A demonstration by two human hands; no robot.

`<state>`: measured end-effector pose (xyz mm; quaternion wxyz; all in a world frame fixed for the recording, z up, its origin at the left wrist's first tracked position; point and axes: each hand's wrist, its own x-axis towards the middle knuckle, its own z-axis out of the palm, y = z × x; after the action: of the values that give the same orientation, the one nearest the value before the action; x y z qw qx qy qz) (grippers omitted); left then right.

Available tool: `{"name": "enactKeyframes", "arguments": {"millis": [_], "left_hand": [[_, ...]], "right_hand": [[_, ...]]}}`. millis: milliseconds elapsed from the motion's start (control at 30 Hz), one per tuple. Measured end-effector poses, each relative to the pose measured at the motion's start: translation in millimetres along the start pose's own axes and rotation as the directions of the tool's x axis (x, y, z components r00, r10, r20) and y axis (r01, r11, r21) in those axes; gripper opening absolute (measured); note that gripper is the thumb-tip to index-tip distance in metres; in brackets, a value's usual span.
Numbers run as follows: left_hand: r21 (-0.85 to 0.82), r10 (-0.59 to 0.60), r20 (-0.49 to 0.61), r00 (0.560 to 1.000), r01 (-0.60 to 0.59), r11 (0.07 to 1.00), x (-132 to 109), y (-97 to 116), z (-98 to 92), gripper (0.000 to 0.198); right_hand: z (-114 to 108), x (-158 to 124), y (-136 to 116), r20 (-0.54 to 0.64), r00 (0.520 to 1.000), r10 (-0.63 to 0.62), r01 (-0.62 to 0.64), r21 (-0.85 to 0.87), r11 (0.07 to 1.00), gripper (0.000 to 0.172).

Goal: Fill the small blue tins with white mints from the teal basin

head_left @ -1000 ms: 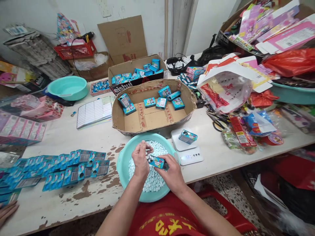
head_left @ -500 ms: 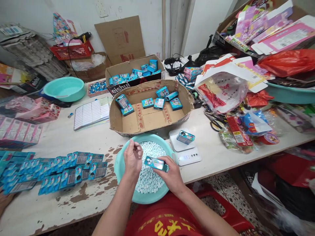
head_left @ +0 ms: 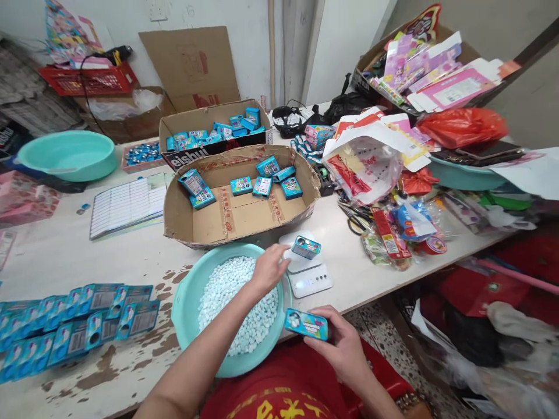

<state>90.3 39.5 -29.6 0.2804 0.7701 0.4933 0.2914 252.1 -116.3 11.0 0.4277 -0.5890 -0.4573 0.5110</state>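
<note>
My right hand grips a small blue candy box just past the bowl's lower right rim; pale candies show at its round opening. Above the right side of a turquoise bowl, my left hand reaches toward a digital scale. Its fingers are partly bent, thumb and forefinger apart, close to another blue candy box lying on the scale but not visibly gripping it. Pale blue-white candies fill much of the bowl, partly hidden by my left forearm.
A cut-down cardboard box with several blue boxes stands behind the bowl. Rows of blue boxes lie at left. Scissors and wrapped packets lie to the right. A paper sheet and a second turquoise basin are farther left.
My left hand has moved right, from over the candies toward the scale. My right hand has carried its candy box right, away from over the bowl. The view has turned right.
</note>
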Motion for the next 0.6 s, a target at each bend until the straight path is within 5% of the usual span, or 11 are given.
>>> {"name": "enactKeyframes", "arguments": {"millis": [100,167,233,333,400,500,600], "left_hand": [[0.181,0.143,0.200,0.969,-0.180,0.967,41.4,23.6,34.4,0.042],[0.279,0.125,0.337,0.933,-0.226,0.933,56.8,32.4,44.7,0.032],[0.348,0.051,0.358,0.932,-0.184,0.919,57.6,34.8,38.7,0.022],[0.360,0.002,0.111,0.994,-0.042,0.932,28.4,29.1,-2.8,0.027],[0.344,0.016,-0.142,0.990,0.034,0.938,-8.0,22.7,-46.8,0.034],[0.407,-0.052,-0.487,0.872,0.279,0.870,-72.6,5.7,-116.7,0.038],[0.399,-0.232,-0.707,0.668,0.648,0.649,-127.0,-31.6,-165.3,0.045]], "right_hand": [[-24.1,-3.8,9.4,-0.127,0.988,0.087,-0.089,-0.011,0.996,0.030],[-33.6,2.1,13.5,-0.257,0.953,0.160,-0.162,0.016,0.987,0.037],[-37.9,16.8,17.8,-0.405,0.897,0.176,-0.183,0.023,0.983,0.044],[-33.8,54.9,29.3,-0.532,0.841,0.098,-0.107,0.013,0.994,0.051],[-23.9,85.5,40.5,-0.535,0.844,0.028,-0.011,0.034,0.999,0.053],[-4.6,124.1,57.5,-0.505,0.862,-0.043,0.084,0.059,0.995,0.055],[8.4,142.5,68.3,-0.459,0.886,-0.066,0.086,0.022,0.996,0.054]]}}
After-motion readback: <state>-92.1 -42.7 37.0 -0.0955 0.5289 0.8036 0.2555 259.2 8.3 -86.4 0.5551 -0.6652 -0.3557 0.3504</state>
